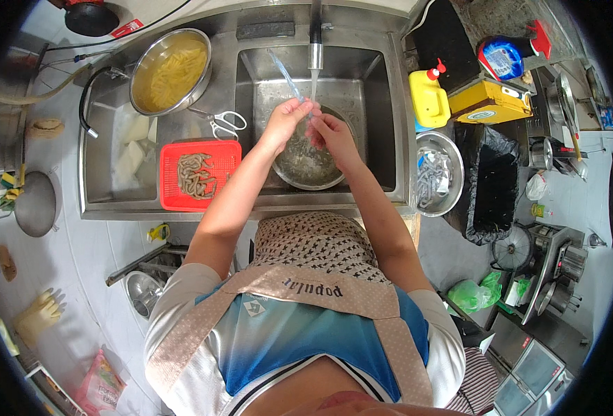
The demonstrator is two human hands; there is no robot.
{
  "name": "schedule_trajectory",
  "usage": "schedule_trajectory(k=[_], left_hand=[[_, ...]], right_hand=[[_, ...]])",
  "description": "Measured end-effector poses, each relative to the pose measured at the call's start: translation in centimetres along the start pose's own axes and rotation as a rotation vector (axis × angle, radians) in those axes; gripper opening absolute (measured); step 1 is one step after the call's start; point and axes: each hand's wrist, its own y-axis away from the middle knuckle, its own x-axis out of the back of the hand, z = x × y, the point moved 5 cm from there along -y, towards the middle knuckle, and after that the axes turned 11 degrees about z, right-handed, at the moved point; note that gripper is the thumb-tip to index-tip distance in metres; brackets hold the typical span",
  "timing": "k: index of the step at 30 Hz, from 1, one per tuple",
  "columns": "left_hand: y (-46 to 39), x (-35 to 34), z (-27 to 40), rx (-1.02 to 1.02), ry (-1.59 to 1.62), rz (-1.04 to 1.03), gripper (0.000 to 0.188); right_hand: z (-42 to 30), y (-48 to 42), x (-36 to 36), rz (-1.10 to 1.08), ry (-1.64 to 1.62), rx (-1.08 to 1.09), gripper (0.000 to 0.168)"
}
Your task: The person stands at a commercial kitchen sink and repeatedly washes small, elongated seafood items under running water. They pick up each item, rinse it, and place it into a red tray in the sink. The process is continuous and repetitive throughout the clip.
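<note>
Over the sink [379, 125], my left hand [287, 120] grips a thin, bluish, see-through stick or strip [284, 74] that slants up and away. My right hand [333, 136] is close beside it, fingertips bunched near the strip's lower end. Whatever is between those fingertips is too small to make out. Water runs from the faucet [315, 56] right at my hands. Below them, a round metal basin [306, 174] in the sink holds water. To the left, a red plastic basket [228, 195] contains several brownish, worm-like pieces [196, 174].
White-handled scissors [228, 124] lie above the basket. A steel bowl [202, 86] of yellow strips in water [176, 75] sits at the left basin [103, 190], which holds pale chunks [135, 156]. Rightward are a yellow jug [428, 101], a metal bowl [457, 177] of greyish strips and a black-lined bin [493, 192].
</note>
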Motion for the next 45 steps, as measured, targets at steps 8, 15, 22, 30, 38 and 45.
schedule_trajectory(k=[8,15,22,30,38,45], left_hand=[[-1.3,2.7,0.0,-0.051,0.07,0.08,0.021],[-1.3,3.0,0.4,-0.035,0.147,0.051,0.02],[-1.6,3.3,0.2,-0.025,0.221,0.024,0.019],[-1.8,4.2,1.0,-0.03,0.293,0.234,0.017],[-2.3,3.3,-0.6,-0.026,0.248,0.299,0.016],[-2.2,2.5,-0.4,-0.06,0.257,0.311,0.016]], right_hand=[[0.3,-0.9,0.1,0.122,-0.273,-0.009,0.017],[-0.5,-0.3,-0.8,0.043,-0.178,-0.061,0.013],[1.1,-1.4,-0.2,0.03,-0.01,0.149,0.009],[5.5,-3.0,3.6,0.177,0.455,0.119,0.029],[0.8,-1.8,0.6,0.069,0.155,0.081,0.037],[0.4,-1.7,-0.3,0.073,-0.266,-0.019,0.017]])
